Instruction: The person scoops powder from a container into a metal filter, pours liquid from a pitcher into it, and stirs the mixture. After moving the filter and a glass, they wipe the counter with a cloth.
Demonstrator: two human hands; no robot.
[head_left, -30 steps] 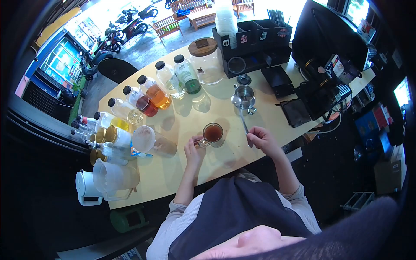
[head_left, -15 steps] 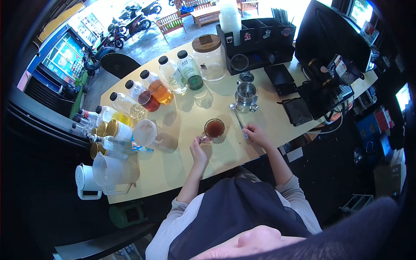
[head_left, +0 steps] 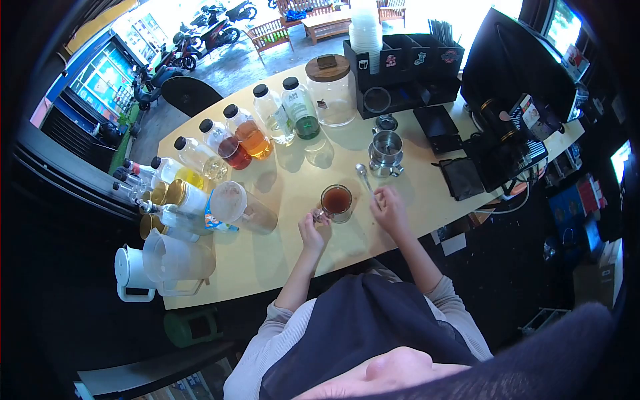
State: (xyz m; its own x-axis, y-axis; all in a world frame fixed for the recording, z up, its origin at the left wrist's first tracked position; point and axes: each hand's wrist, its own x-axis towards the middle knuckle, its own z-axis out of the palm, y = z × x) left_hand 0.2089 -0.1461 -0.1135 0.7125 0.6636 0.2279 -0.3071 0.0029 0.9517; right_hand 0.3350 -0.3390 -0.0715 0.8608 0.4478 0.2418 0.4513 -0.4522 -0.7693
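A glass mug (head_left: 337, 199) of reddish-brown drink stands upright on the table. My left hand (head_left: 311, 231) is closed around its handle, on the mug's left side. To the right of the mug, my right hand (head_left: 389, 208) pinches the handle of a metal spoon (head_left: 362, 172). The spoon's bowl points away from me and its lower handle is hidden by my fingers. Just beyond that hand sits a metal drip coffee filter (head_left: 387, 151) with a small lid (head_left: 385, 123) behind it.
Several bottles (head_left: 251, 137) of coloured liquids line the table's far left edge. A powder-filled tub (head_left: 250, 212) and plastic pitchers (head_left: 175, 260) stand at left. Behind are a wooden-lidded jar (head_left: 331, 97) and a black cup organizer (head_left: 410, 73). A dark monitor (head_left: 523, 63) is at right.
My right hand has shifted left and slightly farther from me along the spoon's handle. My left hand stays on the mug handle. The whole view has shifted slightly.
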